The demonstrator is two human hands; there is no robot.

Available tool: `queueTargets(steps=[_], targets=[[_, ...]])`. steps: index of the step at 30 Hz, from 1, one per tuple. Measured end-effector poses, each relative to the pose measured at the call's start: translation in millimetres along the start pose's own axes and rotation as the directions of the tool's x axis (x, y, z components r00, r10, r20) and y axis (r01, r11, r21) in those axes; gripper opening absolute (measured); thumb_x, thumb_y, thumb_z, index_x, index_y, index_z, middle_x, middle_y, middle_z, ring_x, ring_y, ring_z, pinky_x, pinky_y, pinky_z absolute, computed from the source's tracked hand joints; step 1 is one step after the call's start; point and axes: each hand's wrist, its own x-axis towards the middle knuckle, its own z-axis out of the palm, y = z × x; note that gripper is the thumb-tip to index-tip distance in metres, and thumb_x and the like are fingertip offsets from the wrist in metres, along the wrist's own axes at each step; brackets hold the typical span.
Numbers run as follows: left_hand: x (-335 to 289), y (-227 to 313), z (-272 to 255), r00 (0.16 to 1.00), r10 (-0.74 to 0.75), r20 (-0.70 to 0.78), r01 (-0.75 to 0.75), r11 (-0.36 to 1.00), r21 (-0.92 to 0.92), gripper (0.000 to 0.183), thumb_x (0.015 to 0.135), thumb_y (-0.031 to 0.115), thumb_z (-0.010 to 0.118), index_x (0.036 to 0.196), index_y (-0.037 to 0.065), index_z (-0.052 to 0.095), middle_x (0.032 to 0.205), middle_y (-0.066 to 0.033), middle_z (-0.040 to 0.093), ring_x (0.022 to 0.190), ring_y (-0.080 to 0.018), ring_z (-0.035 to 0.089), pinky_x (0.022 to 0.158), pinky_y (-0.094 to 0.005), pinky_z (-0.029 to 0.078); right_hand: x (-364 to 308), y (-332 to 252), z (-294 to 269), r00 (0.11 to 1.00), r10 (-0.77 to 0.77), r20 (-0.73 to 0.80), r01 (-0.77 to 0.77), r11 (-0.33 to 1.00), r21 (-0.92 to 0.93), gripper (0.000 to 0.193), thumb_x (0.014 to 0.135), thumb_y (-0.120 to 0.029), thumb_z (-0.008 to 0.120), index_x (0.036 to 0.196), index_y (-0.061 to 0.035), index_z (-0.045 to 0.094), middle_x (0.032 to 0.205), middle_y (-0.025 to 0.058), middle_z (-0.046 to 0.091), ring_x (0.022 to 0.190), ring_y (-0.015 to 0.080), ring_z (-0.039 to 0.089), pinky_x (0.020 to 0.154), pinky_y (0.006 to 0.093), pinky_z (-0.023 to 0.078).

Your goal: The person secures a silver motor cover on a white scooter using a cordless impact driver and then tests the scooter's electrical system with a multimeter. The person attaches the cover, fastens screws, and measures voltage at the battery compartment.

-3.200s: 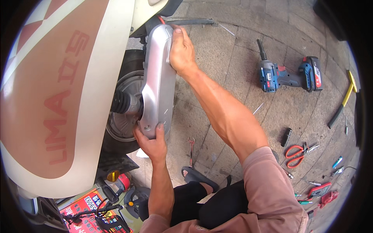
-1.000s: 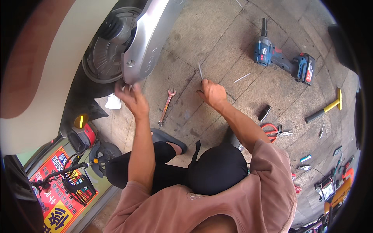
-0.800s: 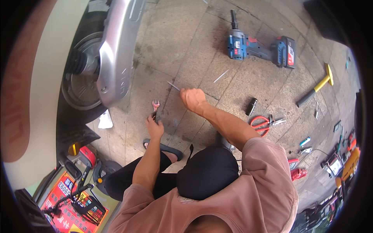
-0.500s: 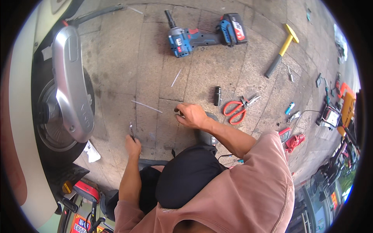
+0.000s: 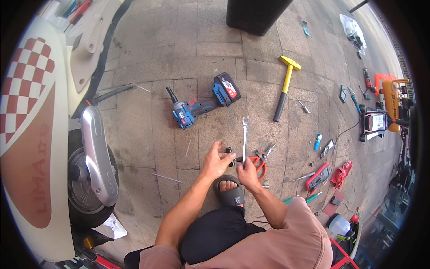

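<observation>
My right hand (image 5: 247, 174) is closed on the lower end of a silver open-ended wrench (image 5: 244, 136), which stands upright in front of me. My left hand (image 5: 215, 162) is beside it with fingers spread. Its fingertips are at a small black cylindrical piece (image 5: 230, 151); whether they grip it is unclear. Both hands hover above my sandalled foot (image 5: 228, 190) and the paving.
A scooter's rear wheel with a silver side cover (image 5: 97, 159) stands at left. On the paving lie a blue impact driver (image 5: 192, 110), a yellow-headed hammer (image 5: 284, 89), red-handled pliers (image 5: 260, 162), a red multimeter (image 5: 319, 176) and several small tools at right. A black bin (image 5: 255, 13) stands far ahead.
Both hands have left the silver cover and come together in front of me. The wrench, earlier on the ground, is now upright in my right hand. The view has swung toward the tools.
</observation>
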Motion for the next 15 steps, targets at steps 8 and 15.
queueTargets(steps=[8,15], targets=[[-33.4,-21.3,-124.3,0.965,-0.029,-0.261,0.082,0.977,0.197,0.062,0.084,0.028,0.071,0.131,-0.004,0.045,0.116,-0.0205,0.062,0.093,-0.0223,0.067,0.078,-0.0337,0.054,-1.7,-29.1,-66.7,0.780,-0.563,-0.274,0.344,0.751,-0.563,0.044,0.079,-0.009,0.065,0.121,-0.0018,0.055,0.113,0.0215,0.054,0.104,0.0380,0.054,0.086,0.0430,0.046],[-83.7,-13.8,-186.8,0.885,-0.336,-0.322,0.217,0.910,-0.353,0.054,0.089,0.027,0.065,0.130,-0.001,0.043,0.119,-0.0159,0.057,0.096,-0.0210,0.060,0.073,-0.0319,0.049,-89.5,-158.0,-92.6,0.932,-0.343,0.119,0.360,0.918,-0.169,0.044,0.083,-0.018,0.066,0.122,-0.0016,0.055,0.113,0.0175,0.056,0.103,0.0324,0.055,0.091,0.0408,0.044]])
